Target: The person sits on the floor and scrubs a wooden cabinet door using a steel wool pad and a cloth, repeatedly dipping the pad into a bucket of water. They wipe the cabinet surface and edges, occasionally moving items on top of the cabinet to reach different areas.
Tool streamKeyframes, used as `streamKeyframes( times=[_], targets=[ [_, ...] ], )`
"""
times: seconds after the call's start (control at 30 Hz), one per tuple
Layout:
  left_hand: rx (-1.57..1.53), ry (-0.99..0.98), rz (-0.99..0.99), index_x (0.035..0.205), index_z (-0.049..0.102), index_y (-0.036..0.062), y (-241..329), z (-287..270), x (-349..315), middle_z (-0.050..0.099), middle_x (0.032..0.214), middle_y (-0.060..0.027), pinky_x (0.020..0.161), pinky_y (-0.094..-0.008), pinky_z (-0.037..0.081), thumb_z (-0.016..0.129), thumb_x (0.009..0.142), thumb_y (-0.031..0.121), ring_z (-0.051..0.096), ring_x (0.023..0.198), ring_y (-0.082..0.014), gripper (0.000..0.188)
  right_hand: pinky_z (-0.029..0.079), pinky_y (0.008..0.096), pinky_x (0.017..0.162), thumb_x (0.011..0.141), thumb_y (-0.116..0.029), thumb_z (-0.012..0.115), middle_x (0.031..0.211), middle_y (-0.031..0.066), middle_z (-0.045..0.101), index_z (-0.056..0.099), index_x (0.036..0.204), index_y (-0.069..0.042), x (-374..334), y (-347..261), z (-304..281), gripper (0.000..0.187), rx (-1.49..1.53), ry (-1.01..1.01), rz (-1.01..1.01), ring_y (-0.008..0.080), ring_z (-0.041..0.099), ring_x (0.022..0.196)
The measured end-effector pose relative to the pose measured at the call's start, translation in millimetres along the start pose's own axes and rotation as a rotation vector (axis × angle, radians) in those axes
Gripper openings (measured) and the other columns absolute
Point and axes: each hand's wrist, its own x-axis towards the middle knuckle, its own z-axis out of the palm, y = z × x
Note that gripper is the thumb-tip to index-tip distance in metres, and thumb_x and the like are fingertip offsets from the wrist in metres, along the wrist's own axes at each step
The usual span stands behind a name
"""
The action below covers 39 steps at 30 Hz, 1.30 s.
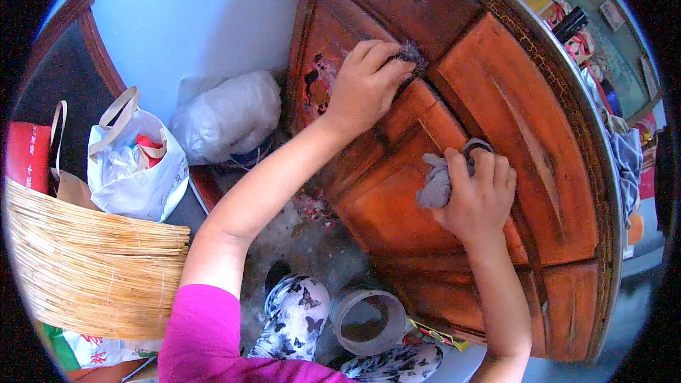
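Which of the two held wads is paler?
The grey wad in the right hand, visibly lighter than the dark wad in the left hand.

- Left hand [365,85] holds a dark cloth [413,57] at the wooden cabinet [521,99] front.
- Right hand [482,195] grips a grey cloth [434,186] nearer the cabinet's top edge.
- Bucket [339,310] stands near its bottom edge.

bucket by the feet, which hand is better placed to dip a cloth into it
Probably the right hand: it holds a grey cloth and appears nearer the bucket, while the left hand reaches farther off across the wooden cabinet.
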Motion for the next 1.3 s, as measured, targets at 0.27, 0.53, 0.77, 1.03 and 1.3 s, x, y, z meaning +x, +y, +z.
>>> streamKeyframes(
  times=[0.27, 0.53, 0.77, 1.03, 1.3],
  targets=[
    [0.247, 0.172, -0.17, 0.096, 0.075, 0.0089, -39.3, 5.6, 5.6, 0.067, 0.108, -0.0116, 0.09, -0.0444, 0.05, 0.074, 0.081, 0.006, 0.061, 0.104, -0.035, 0.015, 0.045, 0.0436, 0.077, 0.053, -0.029, 0.082, 0.104, 0.0082, 0.058, 0.068, 0.108, -0.018, 12.2, -0.9, 11.2, 0.058, 0.047, 0.028, -0.025, 0.0297, 0.056, 0.093],
    [0.086, 0.004, -0.203, 0.099, 0.076, 0.0111, -6.2, -15.1, -42.9, 0.066, 0.106, -0.0088, 0.085, -0.0399, 0.053, 0.074, 0.081, 0.003, 0.062, 0.1, -0.032, 0.02, 0.044, 0.0435, 0.075, 0.057, -0.028, 0.082, 0.1, 0.0073, 0.056, 0.067, 0.106, -0.017, 11.6, -2.1, 9.6, 0.052, 0.077, 0.038, -0.032, 0.0299, 0.055, 0.09],
    [0.147, 0.109, -0.133, 0.098, 0.075, 0.0127, 7.5, -1.0, -12.3, 0.066, 0.104, -0.0084, 0.083, -0.0411, 0.053, 0.073, 0.079, 0.001, 0.061, 0.098, -0.0319, 0.023, 0.044, 0.0429, 0.074, 0.053, -0.026, 0.084, 0.099, 0.0072, 0.056, 0.065, 0.103, -0.017, 8.4, -6.1, 5.8, 0.054, 0.097, 0.018, -0.022, 0.0301, 0.055, 0.09],
    [0.156, 0.025, -0.178, 0.102, 0.075, 0.0131, 5.4, -17.9, -47.2, 0.064, 0.105, -0.0078, 0.084, -0.0415, 0.053, 0.072, 0.079, 0.001, 0.061, 0.1, -0.0324, 0.026, 0.045, 0.0434, 0.075, 0.051, -0.03, 0.085, 0.098, 0.0073, 0.056, 0.064, 0.101, -0.017, 8.5, -12.0, 11.8, 0.056, 0.077, 0.028, -0.006, 0.0299, 0.055, 0.09],
    [0.279, -0.14, -0.162, 0.105, 0.075, 0.0127, -13.0, -24.4, -104.7, 0.065, 0.108, -0.0088, 0.086, -0.041, 0.053, 0.069, 0.075, -0.003, 0.061, 0.103, -0.0326, 0.035, 0.045, 0.0432, 0.075, 0.052, -0.029, 0.086, 0.098, 0.0073, 0.054, 0.063, 0.1, -0.017, 15.8, -8.1, 19.9, 0.055, 0.111, 0.095, -0.035, 0.0295, 0.055, 0.093]
  ],
)
